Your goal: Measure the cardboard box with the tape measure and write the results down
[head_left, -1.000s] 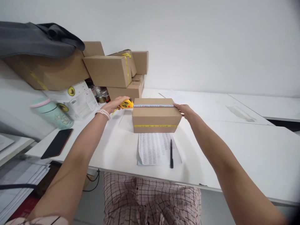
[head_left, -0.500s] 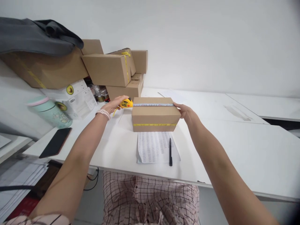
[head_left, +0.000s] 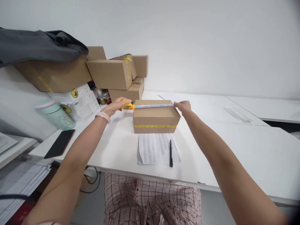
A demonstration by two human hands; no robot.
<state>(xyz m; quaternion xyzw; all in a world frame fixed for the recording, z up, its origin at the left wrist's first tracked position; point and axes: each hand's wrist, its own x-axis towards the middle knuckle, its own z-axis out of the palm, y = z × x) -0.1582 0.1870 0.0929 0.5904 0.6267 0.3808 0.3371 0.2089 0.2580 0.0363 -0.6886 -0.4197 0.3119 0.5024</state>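
A closed cardboard box [head_left: 156,117] with a yellow strip along its front sits on the white table. Across its top stretches the white blade of a yellow tape measure [head_left: 127,105]. My left hand [head_left: 116,105], with a pale pink watch band at the wrist, is closed round the tape measure's case at the box's left edge. At the right end, my right hand [head_left: 183,107] pinches the end of the tape blade by the box's top right edge. Just in front of the box lie printed sheets [head_left: 152,150] with a black pen [head_left: 171,153] on them.
Several cardboard boxes [head_left: 110,75] are stacked at the back left, with a dark grey cloth item [head_left: 42,45] on top. A mint green tumbler [head_left: 56,115], a dark phone-like slab [head_left: 59,143] and a white avocado-print box [head_left: 83,103] stand or lie at the left.
My right hand has risen from the box's right side to its top edge, its fingers pinching the tape end. The view has tilted slightly, so everything sits a little lower.
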